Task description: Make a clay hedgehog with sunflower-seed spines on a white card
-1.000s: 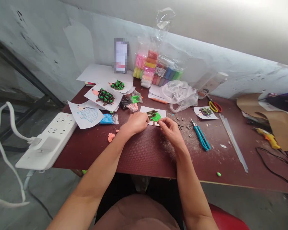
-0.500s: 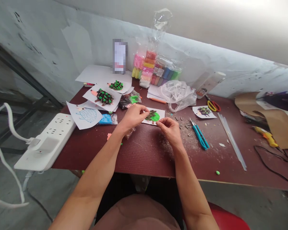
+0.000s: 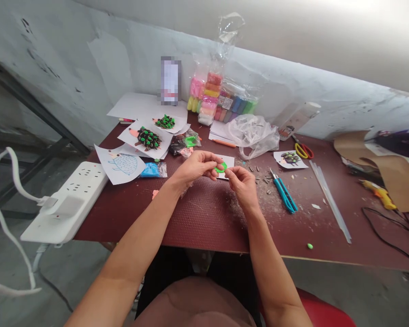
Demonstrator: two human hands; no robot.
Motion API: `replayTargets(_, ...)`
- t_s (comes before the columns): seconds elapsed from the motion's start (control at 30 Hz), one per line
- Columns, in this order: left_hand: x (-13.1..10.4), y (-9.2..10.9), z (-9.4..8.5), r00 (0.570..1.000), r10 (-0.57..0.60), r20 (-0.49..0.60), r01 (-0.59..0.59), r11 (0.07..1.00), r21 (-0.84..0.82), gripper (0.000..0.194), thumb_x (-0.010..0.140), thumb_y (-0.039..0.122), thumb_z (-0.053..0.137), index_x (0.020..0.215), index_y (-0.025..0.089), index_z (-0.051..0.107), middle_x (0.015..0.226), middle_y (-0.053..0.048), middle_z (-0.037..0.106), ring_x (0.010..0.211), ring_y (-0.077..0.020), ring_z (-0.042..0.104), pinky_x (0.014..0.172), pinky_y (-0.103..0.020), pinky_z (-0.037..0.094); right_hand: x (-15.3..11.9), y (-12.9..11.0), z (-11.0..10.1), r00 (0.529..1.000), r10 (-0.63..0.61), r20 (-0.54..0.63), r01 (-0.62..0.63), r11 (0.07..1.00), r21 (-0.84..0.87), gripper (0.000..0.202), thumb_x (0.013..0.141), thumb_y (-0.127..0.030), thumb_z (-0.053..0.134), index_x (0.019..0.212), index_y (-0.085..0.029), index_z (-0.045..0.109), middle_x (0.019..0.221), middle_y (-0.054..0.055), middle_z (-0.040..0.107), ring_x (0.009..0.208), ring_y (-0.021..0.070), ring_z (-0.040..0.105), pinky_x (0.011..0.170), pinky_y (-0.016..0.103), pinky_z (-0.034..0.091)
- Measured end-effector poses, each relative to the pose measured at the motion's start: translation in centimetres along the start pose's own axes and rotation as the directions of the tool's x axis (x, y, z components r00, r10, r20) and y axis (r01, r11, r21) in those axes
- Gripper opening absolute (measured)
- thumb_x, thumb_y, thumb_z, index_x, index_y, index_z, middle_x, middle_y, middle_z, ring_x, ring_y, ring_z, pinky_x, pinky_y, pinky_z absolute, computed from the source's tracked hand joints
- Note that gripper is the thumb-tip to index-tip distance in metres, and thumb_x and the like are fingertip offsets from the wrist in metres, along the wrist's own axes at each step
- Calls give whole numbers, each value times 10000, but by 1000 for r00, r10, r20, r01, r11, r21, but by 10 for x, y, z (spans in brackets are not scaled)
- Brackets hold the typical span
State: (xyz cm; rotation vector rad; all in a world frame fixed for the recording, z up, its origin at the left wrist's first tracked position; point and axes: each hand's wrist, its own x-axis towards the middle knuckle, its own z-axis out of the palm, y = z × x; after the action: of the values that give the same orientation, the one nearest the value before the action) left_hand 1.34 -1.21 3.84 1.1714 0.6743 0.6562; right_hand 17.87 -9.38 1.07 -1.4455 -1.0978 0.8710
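My left hand (image 3: 202,165) is over a white card (image 3: 230,160), fingers curled and pinched, hiding much of it. Part of a green clay patch (image 3: 221,167) on the card shows between my hands. At the card's near right edge, my right hand (image 3: 242,182) has thumb and forefinger pressed together, close to the left fingertips. Whatever is in either pinch is too small to make out. Several small dark striped pieces (image 3: 258,169) like seed shells are scattered right of my right hand, beside a teal utility knife (image 3: 285,194).
Hedgehog cards (image 3: 148,138) and a blue-drawn card (image 3: 122,164) lie left, near a power strip (image 3: 66,204). Bagged coloured clay (image 3: 211,97) and a crumpled plastic bag (image 3: 254,134) stand behind. Scissors (image 3: 303,150), clear glue sticks (image 3: 330,202) and a yellow glue gun (image 3: 380,195) are right.
My left hand has shifted right and slightly down, and now covers the dark spiky pieces on the green clay. My right hand has moved slightly right; the fingertips are closer together.
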Motion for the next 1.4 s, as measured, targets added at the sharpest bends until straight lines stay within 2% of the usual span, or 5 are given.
replayTargets(0.33,-2,4,0,998,62,-3,-61,993,102,375,815,447,813,732,128,633,588,14,622,431,-40,441,410,-171,367,-3,-12,8,999,-34,21,32,993,117,333,741,-497,823,871,-214,704,665,-36,600,531,87,426,513,246,364)
replayTargets(0.43,-1,5,-3,994,103,-23,-100,989,108,346,791,436,823,735,128,676,551,44,541,458,-45,421,439,-181,371,0,-21,7,998,-63,26,61,996,57,318,771,-502,800,882,-216,715,686,-19,621,566,105,473,532,258,388)
replayTargets(0.77,3,1,-12,987,107,-119,-104,994,35,250,756,350,817,801,146,681,720,14,635,507,-45,468,498,-207,408,30,-30,9,977,-205,53,210,972,-101,285,850,-484,692,779,-219,613,711,-10,608,633,115,504,594,259,425)
replayTargets(1.03,5,-1,-12,979,133,-156,-128,991,39,282,703,347,843,812,149,676,698,27,624,489,-45,460,479,-210,377,20,-16,15,990,-119,75,115,991,62,280,773,-446,783,928,-217,739,826,16,712,660,126,564,618,276,474)
replayTargets(1.4,1,2,-9,986,128,-103,-115,985,125,404,696,486,879,739,139,676,620,22,587,517,-68,475,514,-227,385,15,-17,18,973,-230,10,229,962,-148,182,829,-397,716,841,-220,758,804,21,722,645,131,547,612,275,436)
